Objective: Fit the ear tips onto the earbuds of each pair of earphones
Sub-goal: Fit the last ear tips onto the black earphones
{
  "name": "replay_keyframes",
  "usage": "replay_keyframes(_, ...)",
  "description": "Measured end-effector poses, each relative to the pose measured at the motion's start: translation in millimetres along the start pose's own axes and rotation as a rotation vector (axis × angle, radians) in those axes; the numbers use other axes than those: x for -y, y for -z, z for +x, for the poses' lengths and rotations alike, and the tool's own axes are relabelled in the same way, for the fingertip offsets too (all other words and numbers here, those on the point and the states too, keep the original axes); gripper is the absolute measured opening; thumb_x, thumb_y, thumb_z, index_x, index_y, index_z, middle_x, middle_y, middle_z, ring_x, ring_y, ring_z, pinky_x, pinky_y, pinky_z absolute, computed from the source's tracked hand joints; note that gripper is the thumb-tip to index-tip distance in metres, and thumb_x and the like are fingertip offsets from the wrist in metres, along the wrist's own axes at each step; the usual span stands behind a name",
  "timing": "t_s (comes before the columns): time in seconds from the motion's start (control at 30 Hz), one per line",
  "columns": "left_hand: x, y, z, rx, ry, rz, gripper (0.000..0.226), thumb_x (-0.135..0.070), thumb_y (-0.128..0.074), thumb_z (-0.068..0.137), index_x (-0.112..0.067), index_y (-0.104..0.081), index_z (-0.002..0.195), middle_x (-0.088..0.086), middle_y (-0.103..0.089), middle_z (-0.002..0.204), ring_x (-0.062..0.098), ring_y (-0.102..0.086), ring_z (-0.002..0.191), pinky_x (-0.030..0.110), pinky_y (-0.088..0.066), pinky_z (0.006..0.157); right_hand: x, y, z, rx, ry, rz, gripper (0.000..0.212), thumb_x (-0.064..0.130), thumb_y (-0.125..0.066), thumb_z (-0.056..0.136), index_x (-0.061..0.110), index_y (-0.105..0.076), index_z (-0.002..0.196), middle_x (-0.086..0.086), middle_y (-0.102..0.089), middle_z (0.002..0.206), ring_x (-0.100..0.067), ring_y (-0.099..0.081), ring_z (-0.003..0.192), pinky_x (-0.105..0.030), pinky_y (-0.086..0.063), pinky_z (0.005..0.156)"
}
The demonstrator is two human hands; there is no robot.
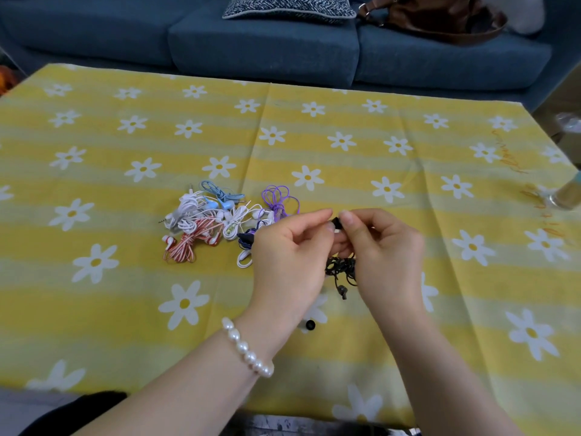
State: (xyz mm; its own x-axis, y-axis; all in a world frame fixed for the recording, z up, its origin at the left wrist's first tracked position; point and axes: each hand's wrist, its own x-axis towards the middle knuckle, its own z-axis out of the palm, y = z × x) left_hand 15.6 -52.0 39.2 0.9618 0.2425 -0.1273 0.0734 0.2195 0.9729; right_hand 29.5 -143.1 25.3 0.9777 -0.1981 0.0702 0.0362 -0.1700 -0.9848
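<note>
I am holding a pair of black earphones in the air just above the counter, which is covered with a yellow cloth printed with white daisies. My two hands meet in front of me, fingertips nearly touching. My right hand has its grip clamped on one black earbud, thumb and forefinger pinching it from the right side, while the rest of the tangled black cable hangs in a loose bundle below my fingers, its second earbud dangling lowest. My left hand, which wears a pearl bracelet at the wrist, has its thumb and forefinger pinched together at the left side of that same earbud; I cannot tell whether a tip is already between them. The relation that matters: the earbud sits between the two grips, its nozzle seemingly pointing left toward my left fingertips, so I judge the tip must be pushed on along a left-to-right line. A spare black ear tip lies on the cloth below and nearer me, just beside my left wrist, so my left hand is nearer to it. A pile of other earphones, white, blue, red-striped and purple, rests on the counter to the left of my hands.
</note>
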Motion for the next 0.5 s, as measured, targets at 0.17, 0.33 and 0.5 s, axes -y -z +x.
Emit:
replay_keyframes(0.17, -8.5, 4.8, 8.3, 0.079, 0.168, -0.203, 0.016, 0.008, -0.057, 0.081, -0.005, -0.065, 0.080, 0.003, -0.070, 0.061, 0.013, -0.070, 0.059, 0.016, -0.053, 0.054, 2.9, 9.6, 4.9, 0.083, -0.164, 0.325, 0.022, 0.016, -0.059, 0.086, 0.010, -0.067, 0.067, -0.003, -0.062, 0.054, -0.015, -0.053, 0.051, -0.024, -0.047, 0.055)
replay_keyframes(0.33, -9.4, 7.9, 13.5, 0.171, 0.441, -0.453, 0.014, 0.005, -0.056, 0.076, -0.003, -0.066, 0.071, 0.008, -0.070, 0.061, 0.011, -0.068, 0.054, 0.015, -0.054, 0.050, 7.7, 10.4, 4.8, 0.183, -0.256, 0.538, 0.019, 0.027, -0.061, 0.070, 0.010, -0.066, 0.064, -0.003, -0.059, 0.053, -0.011, -0.049, 0.047, -0.019, -0.044, 0.049)
replay_keyframes(0.5, -6.0, 6.3, 14.5, 0.215, 0.513, -0.556, 0.018, -0.002, -0.056, 0.065, -0.005, -0.072, 0.056, 0.007, -0.069, 0.059, 0.008, -0.067, 0.053, 0.014, -0.053, 0.049, 9.3, 11.4, 4.3, 0.234, -0.282, 0.644, 0.020, 0.023, -0.059, 0.072, 0.011, -0.068, 0.059, -0.002, -0.056, 0.052, -0.010, -0.047, 0.045, -0.018, -0.041, 0.046)
